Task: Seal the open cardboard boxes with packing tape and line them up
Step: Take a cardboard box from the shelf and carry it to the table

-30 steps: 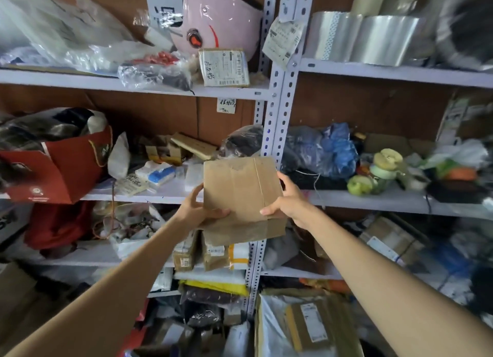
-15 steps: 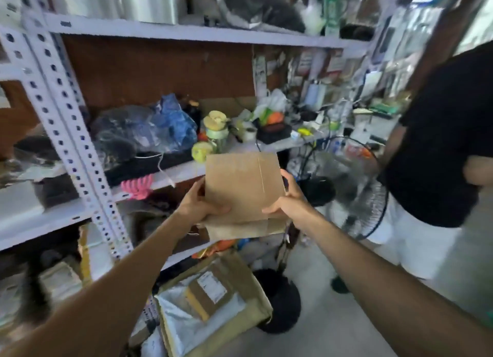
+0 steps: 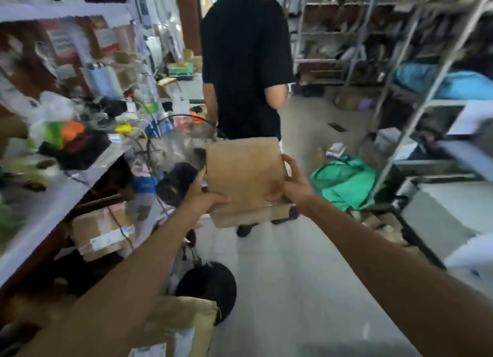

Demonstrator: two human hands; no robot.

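small brown cardboard box (image 3: 244,175), held mid-air: left hand (image 3: 204,196) grips 9 o'clock edge, right hand (image 3: 294,186) grips 3 o'clock edge.

The cardboard box (image 3: 244,175) sits between the left hand (image 3: 204,198) and right hand (image 3: 294,187). Beyond them stands a person (image 3: 245,63). Shelves (image 3: 53,191) run left of the hands, racks (image 3: 432,84) right, a parcel (image 3: 102,230) below-left.

Soft, even daylight fills the room; heavy motion blur smears the shelves (image 3: 416,71) at both edges, which bow with wide-angle distortion.
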